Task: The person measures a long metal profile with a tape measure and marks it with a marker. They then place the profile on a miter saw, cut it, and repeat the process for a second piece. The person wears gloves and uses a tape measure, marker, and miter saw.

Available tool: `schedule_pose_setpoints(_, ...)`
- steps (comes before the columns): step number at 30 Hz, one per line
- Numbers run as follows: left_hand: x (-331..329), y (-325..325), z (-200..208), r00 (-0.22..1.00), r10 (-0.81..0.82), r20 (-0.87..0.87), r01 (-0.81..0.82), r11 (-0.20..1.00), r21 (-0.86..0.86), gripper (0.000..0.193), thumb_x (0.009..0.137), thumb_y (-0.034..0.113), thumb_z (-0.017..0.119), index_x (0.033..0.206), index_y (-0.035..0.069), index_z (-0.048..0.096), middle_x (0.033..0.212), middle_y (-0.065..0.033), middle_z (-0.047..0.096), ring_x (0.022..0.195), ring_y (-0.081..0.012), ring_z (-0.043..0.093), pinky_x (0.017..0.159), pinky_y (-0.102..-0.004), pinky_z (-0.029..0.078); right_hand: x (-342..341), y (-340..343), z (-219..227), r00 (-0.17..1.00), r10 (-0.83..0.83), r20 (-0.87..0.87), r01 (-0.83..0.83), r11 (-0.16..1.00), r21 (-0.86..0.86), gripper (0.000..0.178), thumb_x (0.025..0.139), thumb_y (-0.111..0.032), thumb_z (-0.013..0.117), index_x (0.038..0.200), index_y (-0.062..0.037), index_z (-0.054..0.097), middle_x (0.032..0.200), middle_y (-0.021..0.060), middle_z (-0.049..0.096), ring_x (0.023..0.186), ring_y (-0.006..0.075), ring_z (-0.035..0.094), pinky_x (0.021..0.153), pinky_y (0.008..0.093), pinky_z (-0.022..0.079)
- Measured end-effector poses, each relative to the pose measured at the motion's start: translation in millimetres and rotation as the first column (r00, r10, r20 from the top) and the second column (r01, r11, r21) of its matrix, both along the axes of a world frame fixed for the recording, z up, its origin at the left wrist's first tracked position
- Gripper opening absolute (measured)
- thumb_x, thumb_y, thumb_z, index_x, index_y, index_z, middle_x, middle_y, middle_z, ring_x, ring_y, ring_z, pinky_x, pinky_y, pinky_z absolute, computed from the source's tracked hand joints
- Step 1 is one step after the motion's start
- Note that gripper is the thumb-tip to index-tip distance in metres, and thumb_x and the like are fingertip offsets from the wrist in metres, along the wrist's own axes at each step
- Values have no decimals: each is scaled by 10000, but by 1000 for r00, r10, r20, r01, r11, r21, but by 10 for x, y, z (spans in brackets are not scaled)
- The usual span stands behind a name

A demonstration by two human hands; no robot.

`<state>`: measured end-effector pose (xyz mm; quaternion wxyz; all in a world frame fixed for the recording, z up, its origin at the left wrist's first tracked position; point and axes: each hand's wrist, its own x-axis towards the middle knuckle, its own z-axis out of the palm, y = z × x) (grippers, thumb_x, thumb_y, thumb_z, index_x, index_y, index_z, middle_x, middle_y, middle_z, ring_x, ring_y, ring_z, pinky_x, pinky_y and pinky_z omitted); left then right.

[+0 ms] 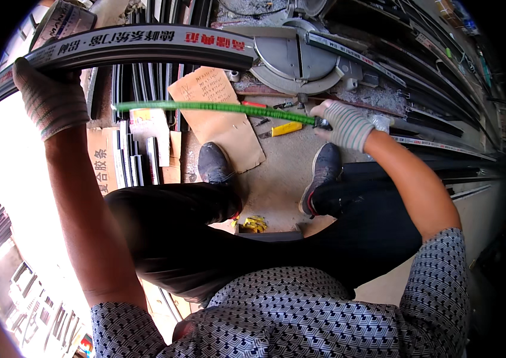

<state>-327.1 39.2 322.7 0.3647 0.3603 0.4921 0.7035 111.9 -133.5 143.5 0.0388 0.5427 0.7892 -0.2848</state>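
Note:
My left hand [53,98], in a striped knit glove, is closed around the left part of a long aluminium profile [145,51]. The profile is black and silver with a printed film along it, and it runs across the upper left, its right end at the saw table. In my right hand [345,123], gloved the same way, is a tape measure [217,108]. Its green blade stretches left, below the profile and apart from it, its tip free in the air. My fingers hide most of the tape's case.
A round grey saw table [297,56] stands ahead. On the floor lie a cardboard sheet [217,119] with handwriting and a yellow-handled tool [287,129]. More profiles [136,83] are stacked at left, others [432,95] at right. A small yellow heap [254,224] sits between my feet.

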Motion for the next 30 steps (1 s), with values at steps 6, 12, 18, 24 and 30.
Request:
schedule_pose_setpoints(6,156,-57,-16,998,6,63,-8,999,41,533,1005,464,560,1231,-19,573,1200,-198,652,1125,-321,640,1003,-489,539,143,-454,-1195,1000,-13,-21,9,987,-160,409,869,-224,765,1234,-86,641,1133,181,651,1075,371,638,943,456,515)
schedule_pose_setpoints(12,-131,-55,-41,999,-16,37,14,998,56,523,942,455,713,1219,20,629,1210,-181,679,1121,-281,663,1027,-466,538,-75,-565,-1621,988,25,155,17,963,-267,380,880,-233,743,1227,-108,653,1210,173,658,1145,357,637,979,452,516)
schedule_pose_setpoints(18,-163,-74,-312,997,-54,-48,55,998,18,560,961,459,672,1318,30,619,1337,-176,646,1223,-273,629,1095,-475,497,-12,-552,-1861,863,-491,116,503,822,-266,281,892,-351,659,1038,-122,730,1040,189,724,989,394,693,884,469,551)
schedule_pose_setpoints(24,-1187,362,-307,872,-383,-306,371,923,-101,435,1013,324,631,1234,-50,644,1215,-201,693,1118,-277,675,1022,-437,550,272,-272,-2275,330,-829,451,926,377,15,559,921,-559,514,1112,-88,749,1143,219,728,1084,387,702,948,479,551)
schedule_pose_setpoints(30,-813,247,-262,876,-291,-385,275,957,-96,317,993,258,658,1135,-24,678,1129,-200,720,1035,-278,700,954,-420,584,599,-213,-2835,171,-851,497,983,116,-139,685,913,-615,499,1218,-43,718,1303,249,660,1220,376,650,1009,474,524)
